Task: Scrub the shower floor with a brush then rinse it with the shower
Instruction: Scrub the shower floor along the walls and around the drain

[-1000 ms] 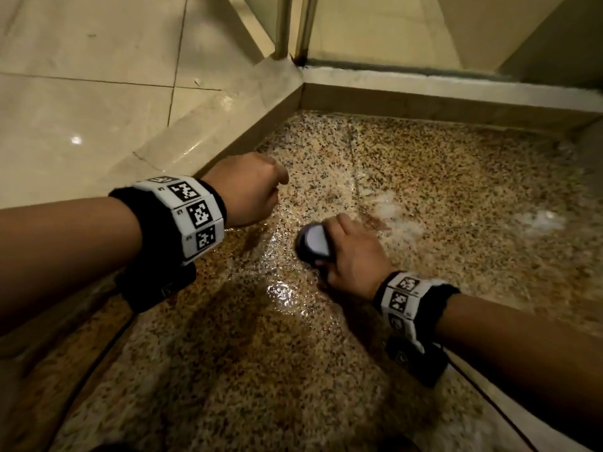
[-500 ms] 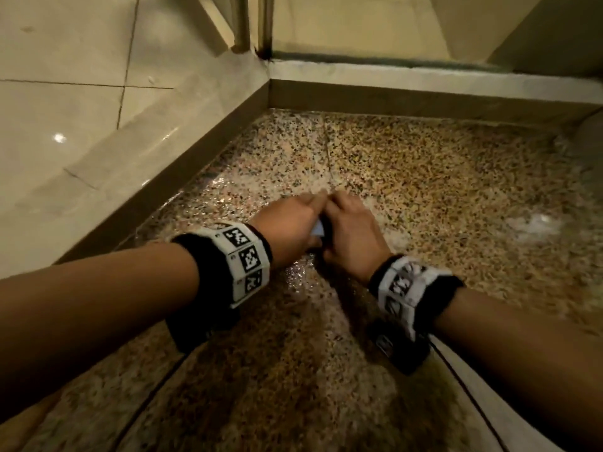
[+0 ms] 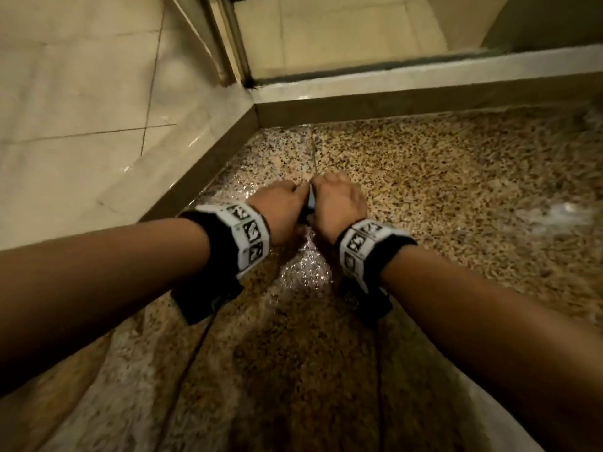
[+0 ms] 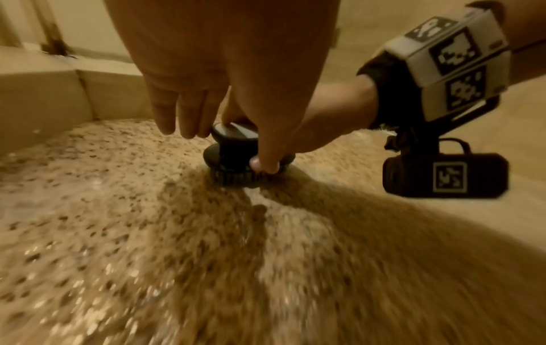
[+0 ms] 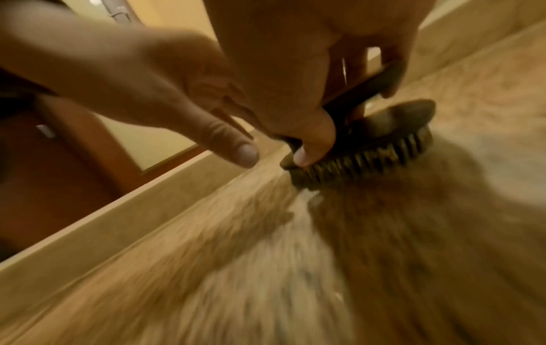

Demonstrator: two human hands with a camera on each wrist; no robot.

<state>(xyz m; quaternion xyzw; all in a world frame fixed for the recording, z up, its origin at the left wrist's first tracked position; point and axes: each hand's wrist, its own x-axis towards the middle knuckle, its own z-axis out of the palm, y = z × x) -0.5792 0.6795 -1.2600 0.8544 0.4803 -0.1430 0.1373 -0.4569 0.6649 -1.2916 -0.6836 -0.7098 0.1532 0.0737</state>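
The right hand (image 3: 339, 203) is gripping the round black scrub brush (image 4: 236, 158) from above, its thumb hooked over the rim of the brush base while the other fingers are curling round the knob. The left hand (image 3: 280, 207) is lying against the other side of that knob with its fingers (image 4: 177, 112) mostly straight and pointing down, bracing the brush and not clenching it; whether a fingertip is hooking the far side of the knob is hidden. The bristles are sitting flat on the speckled shower floor (image 3: 456, 190), close to the corner where the raised stone curb (image 3: 182, 148) is turning toward the door frame.

To do this stroke well, the person is probably best keeping the bristle face level, so that pressure is spreading across the whole ring and not only its leading edge. With both hands stacked on one small knob, weight should be coming down through the wrists, in short overlapping passes. The floor is glistening wet between the forearms, so the brush may skid; a firm thumb on the rim should be helping. Foam (image 3: 561, 213) is lying well off to the right, which suggests that side has had soap, and the strip along the curb looks like the part now needing attention
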